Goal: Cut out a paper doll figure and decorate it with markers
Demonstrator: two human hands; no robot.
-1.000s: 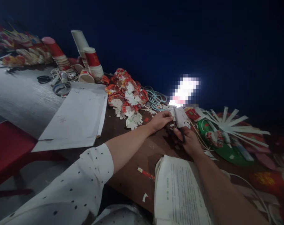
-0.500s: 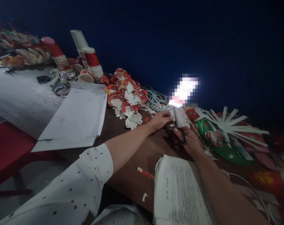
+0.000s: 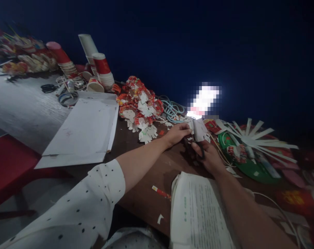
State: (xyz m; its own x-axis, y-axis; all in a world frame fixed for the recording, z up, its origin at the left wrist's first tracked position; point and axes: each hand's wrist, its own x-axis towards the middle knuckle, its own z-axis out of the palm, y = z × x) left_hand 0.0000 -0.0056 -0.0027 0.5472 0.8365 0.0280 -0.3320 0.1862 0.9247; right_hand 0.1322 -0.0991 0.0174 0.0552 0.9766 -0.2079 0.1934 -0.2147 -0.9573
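Note:
Near the far edge of the brown table (image 3: 146, 166), my left hand (image 3: 178, 134) pinches a small piece of white paper (image 3: 191, 128). My right hand (image 3: 207, 154) is closed on a pair of dark-handled scissors (image 3: 202, 150). The scissors point away from me, close beside the paper; I cannot tell exactly where the blades meet it. Behind the hands glows a blurred-out bright screen (image 3: 205, 100). To the left of my left hand lies a pile of red and white paper cut-outs (image 3: 143, 110).
An open book (image 3: 198, 214) lies in front of my right forearm. On the right, a white paper-strip fan shape (image 3: 252, 138) lies over a green disc (image 3: 260, 171). Leftward are a white box lid (image 3: 79, 128), stacked paper cups (image 3: 102, 71), coiled cable (image 3: 172, 109) and a red stool (image 3: 11, 166).
Almost nothing differs. Both hands stay in place at the paper, and the scissors' handle has shifted very slightly.

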